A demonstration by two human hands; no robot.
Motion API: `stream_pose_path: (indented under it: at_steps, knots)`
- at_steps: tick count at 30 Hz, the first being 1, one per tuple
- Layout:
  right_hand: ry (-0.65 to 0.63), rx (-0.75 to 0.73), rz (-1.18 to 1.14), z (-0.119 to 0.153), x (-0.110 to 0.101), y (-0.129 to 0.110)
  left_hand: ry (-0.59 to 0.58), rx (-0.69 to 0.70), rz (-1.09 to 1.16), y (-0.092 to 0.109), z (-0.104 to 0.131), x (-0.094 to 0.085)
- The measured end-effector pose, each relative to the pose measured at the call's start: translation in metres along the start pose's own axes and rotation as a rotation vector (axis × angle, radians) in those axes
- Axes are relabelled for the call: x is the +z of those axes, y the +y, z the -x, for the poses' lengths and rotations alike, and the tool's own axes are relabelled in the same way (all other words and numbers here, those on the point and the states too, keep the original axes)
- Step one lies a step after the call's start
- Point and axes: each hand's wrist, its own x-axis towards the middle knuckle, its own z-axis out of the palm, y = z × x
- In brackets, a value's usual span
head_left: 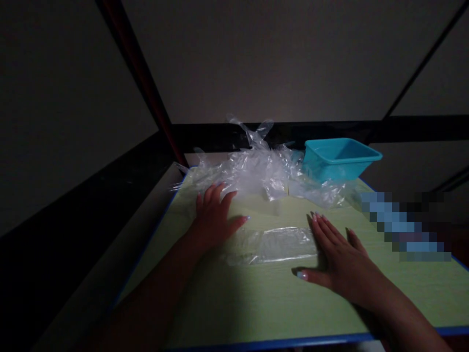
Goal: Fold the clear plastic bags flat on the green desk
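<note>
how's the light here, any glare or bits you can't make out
Head view: dim overall, darkest at lower left; head view: white glints on the flat clear plastic and crumpled heap; head view: dark shadow beside the right hand; head view: coarse pixel blocks mask something right of centre on the table.

The table [256,303] is pale yellow-green, faintly streaked, its edging [330,340] blue; the tub [330,168] near the far right corner, turquoise; the plastic heap [260,168] along the far edge, clear to whitish; the flat plastic [282,244] mid-table, clear, white-glinting.
</note>
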Motion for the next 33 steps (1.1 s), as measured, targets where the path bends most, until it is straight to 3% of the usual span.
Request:
stream_pose_path:
  at_steps: [4,9,13,15,20,26,30,33]
  knots:
    - [-0.007,0.000,0.000,0.000,-0.002,-0.001,-0.198,0.026,-0.031,-0.005,0.003,0.000]
    - [-0.026,0.007,-0.010,-0.001,-0.003,-0.002,-0.242,-0.045,-0.031,-0.009,0.003,-0.007]
    - [-0.031,0.010,-0.014,-0.002,-0.003,-0.002,-0.417,0.041,0.020,-0.010,0.004,-0.008]
    - [-0.039,0.014,-0.016,-0.002,-0.004,-0.002,-0.431,0.022,-0.007,-0.012,0.004,-0.010]
    - [-0.041,0.015,-0.020,-0.002,-0.004,-0.001,-0.232,-0.166,-0.131,-0.012,0.002,-0.013]
    - [-0.054,0.019,-0.035,-0.002,-0.007,-0.003,-0.231,-0.066,-0.139,-0.004,0.007,-0.003]
    - [-0.060,0.026,-0.038,-0.003,-0.009,-0.004,0.036,-0.270,-0.222,-0.010,0.005,-0.014]
    - [-0.064,0.025,-0.033,-0.003,-0.009,-0.004,0.155,-0.245,-0.124,-0.013,0.000,-0.024]
